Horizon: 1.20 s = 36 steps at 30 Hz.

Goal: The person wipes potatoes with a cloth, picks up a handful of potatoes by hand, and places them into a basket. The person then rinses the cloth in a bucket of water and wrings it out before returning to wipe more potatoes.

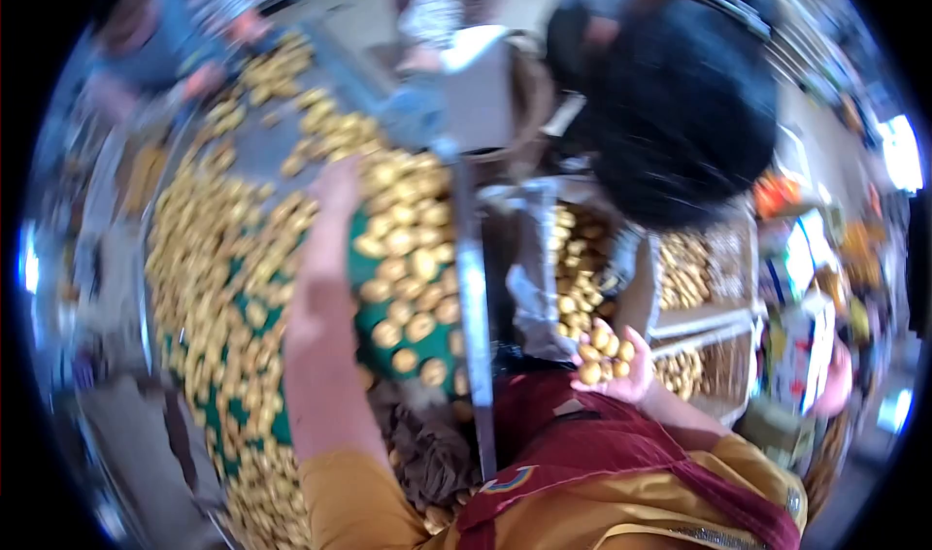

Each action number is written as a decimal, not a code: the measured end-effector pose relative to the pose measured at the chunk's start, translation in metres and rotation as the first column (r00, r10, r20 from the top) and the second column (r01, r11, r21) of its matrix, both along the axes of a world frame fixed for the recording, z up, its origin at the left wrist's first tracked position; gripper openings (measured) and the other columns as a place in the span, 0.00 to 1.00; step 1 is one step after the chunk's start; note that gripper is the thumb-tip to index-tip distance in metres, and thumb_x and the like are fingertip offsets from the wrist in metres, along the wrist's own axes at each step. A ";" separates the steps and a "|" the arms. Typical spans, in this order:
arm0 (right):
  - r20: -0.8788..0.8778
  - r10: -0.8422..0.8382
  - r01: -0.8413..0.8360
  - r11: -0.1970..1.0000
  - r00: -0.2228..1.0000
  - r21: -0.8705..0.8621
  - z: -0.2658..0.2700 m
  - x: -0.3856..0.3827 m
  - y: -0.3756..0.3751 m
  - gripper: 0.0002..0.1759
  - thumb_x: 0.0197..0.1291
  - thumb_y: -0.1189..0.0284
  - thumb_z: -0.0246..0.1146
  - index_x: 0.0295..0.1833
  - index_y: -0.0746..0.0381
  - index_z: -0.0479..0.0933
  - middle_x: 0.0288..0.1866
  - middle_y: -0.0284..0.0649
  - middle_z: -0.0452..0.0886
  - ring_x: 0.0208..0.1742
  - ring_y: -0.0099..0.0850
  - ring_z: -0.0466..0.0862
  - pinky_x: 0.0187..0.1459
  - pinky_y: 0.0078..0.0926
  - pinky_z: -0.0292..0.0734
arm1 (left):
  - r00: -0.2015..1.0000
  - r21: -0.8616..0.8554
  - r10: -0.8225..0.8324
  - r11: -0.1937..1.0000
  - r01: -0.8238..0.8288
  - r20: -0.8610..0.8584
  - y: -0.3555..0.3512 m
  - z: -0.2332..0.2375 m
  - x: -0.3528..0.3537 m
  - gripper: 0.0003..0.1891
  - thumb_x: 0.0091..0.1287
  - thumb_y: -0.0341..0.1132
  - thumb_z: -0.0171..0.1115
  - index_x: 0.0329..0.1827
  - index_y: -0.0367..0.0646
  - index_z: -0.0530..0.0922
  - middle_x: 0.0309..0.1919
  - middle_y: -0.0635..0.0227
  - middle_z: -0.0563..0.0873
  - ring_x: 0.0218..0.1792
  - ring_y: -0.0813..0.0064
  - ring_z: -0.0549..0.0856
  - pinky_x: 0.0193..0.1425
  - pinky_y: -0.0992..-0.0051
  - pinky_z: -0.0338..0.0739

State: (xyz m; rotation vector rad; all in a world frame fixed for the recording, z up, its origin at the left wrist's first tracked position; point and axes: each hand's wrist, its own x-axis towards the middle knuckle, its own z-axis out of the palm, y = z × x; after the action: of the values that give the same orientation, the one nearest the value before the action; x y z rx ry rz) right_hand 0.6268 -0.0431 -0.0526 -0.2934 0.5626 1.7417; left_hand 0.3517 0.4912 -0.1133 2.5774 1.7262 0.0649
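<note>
My left hand [340, 183] reaches far out over the sorting table, right at the yellow-tan round pieces, which look like small potatoes [400, 242]; its fingers are blurred. Close to my apron, my right hand [633, 370] is palm up, with its fingers curled around several of the small potatoes. More of them cover the green table surface [369, 288], loosely spread near my left forearm and denser along the left side. Beside my right hand stands a lined crate [534, 298] with more of the same pieces in it.
A metal rail [473, 298] runs along the table's edge. A dark cloth [427, 443] lies near my left elbow. Wicker crates [733, 268] stand at right. A person's dark-haired head [680, 108] leans in close over the crates; another person [146, 50] works at far left.
</note>
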 end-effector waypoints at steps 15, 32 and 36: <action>0.615 -0.533 0.644 0.763 0.580 0.054 0.025 0.344 0.097 0.38 0.73 0.42 0.50 0.77 0.58 0.63 0.70 0.54 0.73 0.70 0.58 0.73 0.67 0.81 0.65 | 0.605 -0.188 0.125 0.981 0.042 0.786 -0.049 0.030 -0.031 0.13 0.70 0.33 0.63 0.56 0.41 0.80 0.40 0.71 0.84 0.40 0.77 0.81 0.47 0.72 0.78; 0.838 -0.107 0.482 0.853 0.535 -0.199 -0.135 0.272 -0.060 0.09 0.75 0.69 0.56 0.50 0.64 0.76 0.42 0.40 0.81 0.47 0.36 0.82 0.50 0.34 0.80 | -0.367 -0.602 0.835 0.551 0.578 0.411 -0.241 0.142 -0.052 0.12 0.80 0.32 0.48 0.61 0.37 0.70 0.60 0.48 0.79 0.54 0.64 0.82 0.51 0.72 0.78; 0.877 0.281 0.184 0.910 0.390 -0.373 -0.016 0.109 0.036 0.08 0.69 0.69 0.60 0.48 0.62 0.77 0.31 0.32 0.74 0.35 0.27 0.76 0.39 0.24 0.72 | -0.328 -0.592 0.867 0.496 0.636 0.375 -0.254 0.149 -0.042 0.18 0.74 0.33 0.59 0.63 0.38 0.71 0.61 0.52 0.78 0.58 0.64 0.81 0.53 0.71 0.79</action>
State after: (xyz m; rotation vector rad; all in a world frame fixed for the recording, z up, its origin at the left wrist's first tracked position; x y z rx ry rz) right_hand 0.7361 -0.0075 -0.0684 -1.5268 0.0450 1.1819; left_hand 0.3100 0.2370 0.0360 0.3353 0.6866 0.8665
